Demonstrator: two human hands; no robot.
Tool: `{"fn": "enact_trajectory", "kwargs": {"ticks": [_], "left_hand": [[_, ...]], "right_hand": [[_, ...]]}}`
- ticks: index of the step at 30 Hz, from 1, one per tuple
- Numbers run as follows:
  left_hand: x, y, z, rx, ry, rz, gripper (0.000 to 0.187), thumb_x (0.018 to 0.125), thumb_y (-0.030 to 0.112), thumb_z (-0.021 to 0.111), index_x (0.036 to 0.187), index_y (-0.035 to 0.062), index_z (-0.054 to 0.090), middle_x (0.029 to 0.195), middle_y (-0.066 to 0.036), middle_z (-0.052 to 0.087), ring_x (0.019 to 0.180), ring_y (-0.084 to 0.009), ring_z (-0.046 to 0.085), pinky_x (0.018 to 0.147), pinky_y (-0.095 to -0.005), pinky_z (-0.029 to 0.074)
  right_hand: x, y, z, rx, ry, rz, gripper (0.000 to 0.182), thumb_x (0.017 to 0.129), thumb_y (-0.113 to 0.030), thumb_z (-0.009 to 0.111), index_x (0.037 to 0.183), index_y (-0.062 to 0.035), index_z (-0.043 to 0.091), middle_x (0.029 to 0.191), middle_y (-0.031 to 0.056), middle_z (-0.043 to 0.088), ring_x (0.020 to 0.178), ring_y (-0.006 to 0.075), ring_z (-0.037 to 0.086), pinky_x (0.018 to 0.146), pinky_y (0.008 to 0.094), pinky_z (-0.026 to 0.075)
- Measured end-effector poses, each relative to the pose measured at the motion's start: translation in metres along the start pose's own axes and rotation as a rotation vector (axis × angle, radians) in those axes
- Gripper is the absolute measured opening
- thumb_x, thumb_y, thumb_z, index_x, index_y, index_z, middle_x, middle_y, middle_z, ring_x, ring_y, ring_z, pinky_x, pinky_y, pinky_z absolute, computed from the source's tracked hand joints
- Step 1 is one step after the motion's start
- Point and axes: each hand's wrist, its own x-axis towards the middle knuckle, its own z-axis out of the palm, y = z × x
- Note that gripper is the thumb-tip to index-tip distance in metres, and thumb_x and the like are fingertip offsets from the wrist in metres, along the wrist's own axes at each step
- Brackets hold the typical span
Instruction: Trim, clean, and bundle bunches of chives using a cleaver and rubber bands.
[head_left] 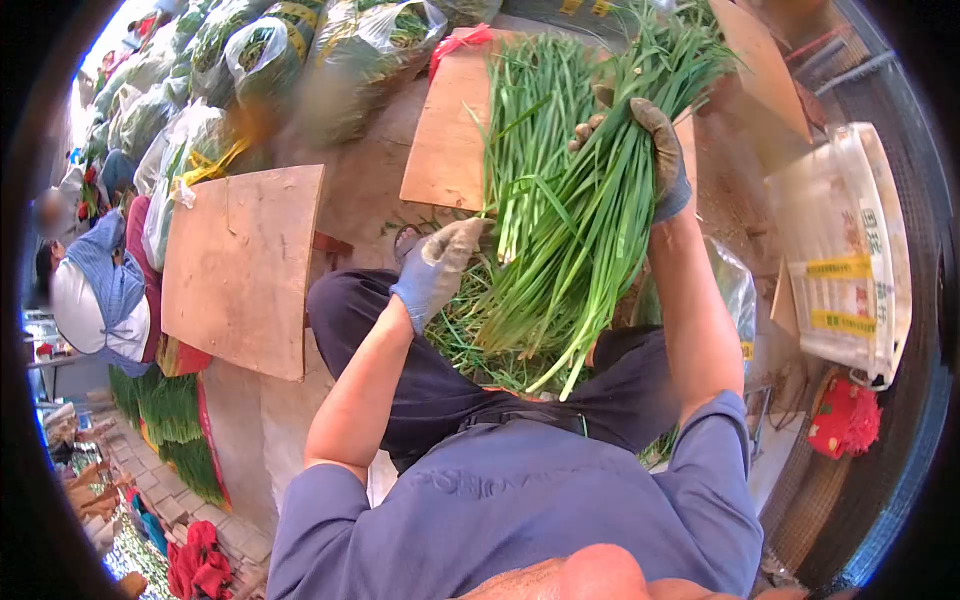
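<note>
The big bags [350, 75] sit past my left side, far from my hands. The tabletop [450, 130] is in front of me, with a pile of greens [530, 105] on it. A board [240, 260] stands to my left, and its near edge could bump my left elbow. The crate [850, 270] is off to my right, past that arm, so I think a small swing there would be fine. The bunch [600, 240] is over the near edge of the tabletop, and its stem ends hang out above my lap. My right hand [662, 155] is wrapped round its leafy part. A firm but soft squeeze should hold it without crushing the leaves, and the long ends need room above my knees. My left hand [440, 265] has its fingertips close together beside the pile. I can't tell if they pinch a thin leaf. A light pinch would be best for that.
</note>
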Motion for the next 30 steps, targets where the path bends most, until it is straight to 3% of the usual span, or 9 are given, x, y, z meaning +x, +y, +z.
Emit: {"fn": "enact_trajectory", "kwargs": {"ticks": [5, 9, 10, 16, 20, 22, 25, 28, 30], "left_hand": [[0.027, 0.013, 0.000, 0.716, 0.242, 0.449, 0.026, 0.095, 0.028, 0.062, 0.082, 0.0063, 0.066, 0.065, -0.008, 0.059, 0.057, -0.0240, 0.056, 0.059, -0.0322, 0.043], [0.033, 0.042, 0.008, 0.638, 0.247, 0.609, 0.024, 0.096, 0.023, 0.060, 0.087, 0.0021, 0.067, 0.071, -0.015, 0.062, 0.063, -0.0317, 0.061, 0.059, -0.0368, 0.047], [0.033, 0.044, 0.009, 0.693, 0.214, 0.618, 0.026, 0.098, 0.025, 0.059, 0.090, 0.0018, 0.067, 0.069, -0.013, 0.061, 0.063, -0.0231, 0.062, 0.060, -0.0340, 0.047], [0.074, 0.059, 0.001, 0.474, -0.003, 0.159, 0.047, 0.099, 0.049, 0.047, 0.105, 0.0067, 0.065, 0.092, -0.022, 0.066, 0.088, -0.0432, 0.062, 0.075, -0.0439, 0.050], [0.123, 0.068, 0.008, 0.051, -0.143, 0.490, 0.038, 0.102, 0.038, 0.049, 0.121, 0.0080, 0.062, 0.107, -0.012, 0.068, 0.089, -0.0254, 0.066, 0.078, -0.0359, 0.052], [0.122, 0.118, 0.023, -0.237, -0.129, 0.330, 0.040, 0.101, 0.038, 0.051, 0.124, 0.0064, 0.061, 0.106, -0.004, 0.068, 0.089, -0.0149, 0.065, 0.077, -0.0313, 0.053], [0.123, 0.165, 0.026, -0.390, -0.194, 0.163, 0.047, 0.100, 0.046, 0.051, 0.123, 0.0058, 0.058, 0.106, -0.002, 0.065, 0.093, -0.0114, 0.062, 0.080, -0.0283, 0.052], [0.154, 0.127, 0.015, -0.381, -0.203, 0.042, 0.054, 0.097, 0.050, 0.052, 0.130, 0.0060, 0.049, 0.115, -0.006, 0.060, 0.102, -0.0140, 0.057, 0.086, -0.0303, 0.048], [0.177, 0.080, 0.001, -0.312, -0.189, -0.062, 0.061, 0.096, 0.052, 0.053, 0.134, 0.0062, 0.042, 0.121, -0.008, 0.056, 0.109, -0.0158, 0.054, 0.091, -0.0317, 0.045]], "right_hand": [[0.036, 0.017, -0.016, 0.015, -0.107, 0.031, 0.047, 0.093, -0.029, 0.056, 0.128, 0.0025, 0.048, 0.087, 0.0147, 0.068, 0.091, 0.0316, 0.067, 0.085, 0.0506, 0.055], [0.042, 0.025, -0.015, 0.019, -0.094, 0.078, 0.047, 0.093, -0.029, 0.057, 0.128, 0.0028, 0.048, 0.086, 0.0144, 0.068, 0.092, 0.0316, 0.067, 0.084, 0.0502, 0.055], [0.044, 0.025, -0.015, -0.009, -0.087, 0.088, 0.048, 0.093, -0.029, 0.057, 0.128, 0.0022, 0.049, 0.088, 0.0147, 0.069, 0.091, 0.0319, 0.068, 0.083, 0.0500, 0.056], [0.051, 0.035, 0.001, -0.084, -0.123, 0.104, 0.053, 0.092, -0.030, 0.057, 0.132, 0.0031, 0.046, 0.090, 0.0157, 0.068, 0.086, 0.0312, 0.068, 0.082, 0.0488, 0.056], [0.058, 0.026, 0.048, -0.103, -0.084, 0.077, 0.042, 0.092, -0.032, 0.058, 0.119, 0.0002, 0.059, 0.092, 0.0144, 0.070, 0.082, 0.0254, 0.069, 0.077, 0.0425, 0.058], [0.082, 0.008, 0.040, -0.106, -0.296, 0.147, 0.036, 0.091, -0.030, 0.061, 0.111, -0.0001, 0.061, 0.091, 0.0138, 0.070, 0.079, 0.0229, 0.070, 0.075, 0.0385, 0.058], [0.099, -0.004, 0.076, -0.231, -0.033, 0.133, 0.039, 0.092, -0.037, 0.060, 0.114, -0.0035, 0.061, 0.092, 0.0117, 0.072, 0.078, 0.0220, 0.070, 0.073, 0.0409, 0.058], [0.148, 0.012, 0.045, -0.326, 0.212, 0.163, 0.048, 0.092, -0.044, 0.060, 0.124, -0.0076, 0.059, 0.112, 0.0153, 0.069, 0.095, 0.0239, 0.068, 0.085, 0.0440, 0.055], [0.180, 0.030, -0.014, -0.949, 0.334, -0.025, 0.064, 0.090, -0.047, 0.063, 0.136, -0.0049, 0.048, 0.128, 0.0151, 0.059, 0.109, 0.0264, 0.061, 0.093, 0.0416, 0.050]]}}
